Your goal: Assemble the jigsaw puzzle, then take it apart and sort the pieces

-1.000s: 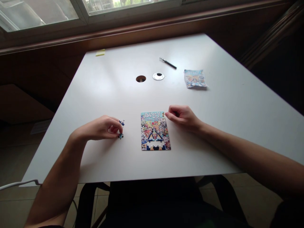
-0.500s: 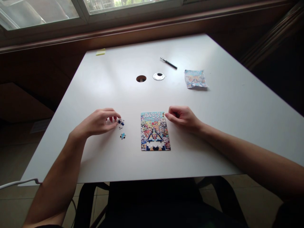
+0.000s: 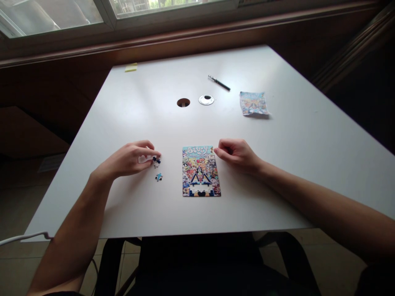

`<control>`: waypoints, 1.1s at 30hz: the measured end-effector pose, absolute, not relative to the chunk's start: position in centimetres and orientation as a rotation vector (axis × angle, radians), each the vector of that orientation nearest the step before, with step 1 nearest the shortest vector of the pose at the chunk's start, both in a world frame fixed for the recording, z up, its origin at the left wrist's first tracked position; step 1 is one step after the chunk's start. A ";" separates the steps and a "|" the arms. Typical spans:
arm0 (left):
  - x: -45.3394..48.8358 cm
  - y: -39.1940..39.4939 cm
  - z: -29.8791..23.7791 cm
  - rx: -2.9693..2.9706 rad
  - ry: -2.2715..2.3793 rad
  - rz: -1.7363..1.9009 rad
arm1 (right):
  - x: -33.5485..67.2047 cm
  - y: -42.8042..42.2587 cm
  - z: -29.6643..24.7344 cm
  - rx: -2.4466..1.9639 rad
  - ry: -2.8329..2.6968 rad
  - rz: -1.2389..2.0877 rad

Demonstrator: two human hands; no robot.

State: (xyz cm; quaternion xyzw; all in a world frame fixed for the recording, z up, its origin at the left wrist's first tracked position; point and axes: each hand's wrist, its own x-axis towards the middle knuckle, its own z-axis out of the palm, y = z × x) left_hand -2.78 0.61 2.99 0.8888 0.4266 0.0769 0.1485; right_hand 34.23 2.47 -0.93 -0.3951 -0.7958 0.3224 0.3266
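Note:
A colourful, nearly whole jigsaw puzzle lies flat in the near middle of the white table. My left hand rests left of it, thumb and fingers pinched on a dark blue puzzle piece. A light blue loose piece lies just below that one, untouched. My right hand sits at the puzzle's top right corner, fingers curled, with its fingertips against the puzzle's edge.
Farther back lie a black pen, a round metal grommet cap beside an open cable hole, a printed packet and a yellow sticky note. A white cable hangs at the near left edge.
My left hand let go of the light blue piece, moved up and away a little, and now pinches the dark blue piece. The right hand has stayed at the puzzle's corner.

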 end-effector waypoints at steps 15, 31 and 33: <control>-2.6 0.6 2.8 2.459 1.232 0.318 | 34.2 2.5 -0.9 -1.044 -2.095 0.848; -2.2 0.3 2.8 2.561 1.169 0.247 | 34.2 2.5 -1.0 -1.022 -2.091 0.852; -2.1 0.3 2.8 2.564 1.177 0.255 | 34.2 2.5 -1.0 -1.024 -2.092 0.849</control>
